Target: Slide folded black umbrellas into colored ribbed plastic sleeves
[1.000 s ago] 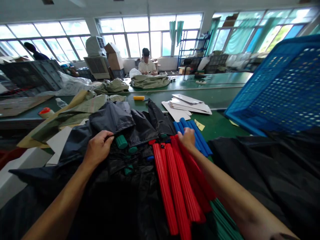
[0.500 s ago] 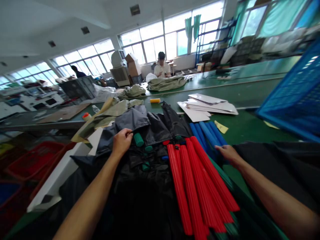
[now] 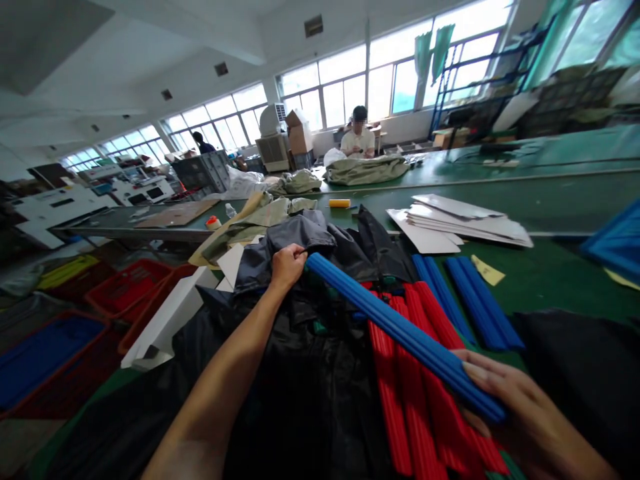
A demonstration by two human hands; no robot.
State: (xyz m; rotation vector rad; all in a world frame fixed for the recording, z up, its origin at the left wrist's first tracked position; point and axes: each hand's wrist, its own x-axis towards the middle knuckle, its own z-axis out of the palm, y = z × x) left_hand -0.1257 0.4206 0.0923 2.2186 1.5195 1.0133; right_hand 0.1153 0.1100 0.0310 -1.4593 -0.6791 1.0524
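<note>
Blue and ribbed, a long bar (image 3: 400, 327) slants across the middle of the frame, from upper left to lower right. The right hand (image 3: 515, 393), at lower right, grips its near end, thumb on top and some fingers beneath. The left hand (image 3: 289, 263), just above and left of centre, has its fingers closed in a pinch at the edge of dark grey fabric (image 3: 297, 230). The bar's far end lies right beside those fingertips — whether they touch is too small to tell. Beneath the bar, red bars (image 3: 393, 387) fan toward the bottom edge; more blue bars (image 3: 475, 300) lie right of centre on a green table (image 3: 560, 280). Good handling probably means holding the fabric edge raised and taut, and steadying the bar's angle — a loose fold could snag its tip.
</note>
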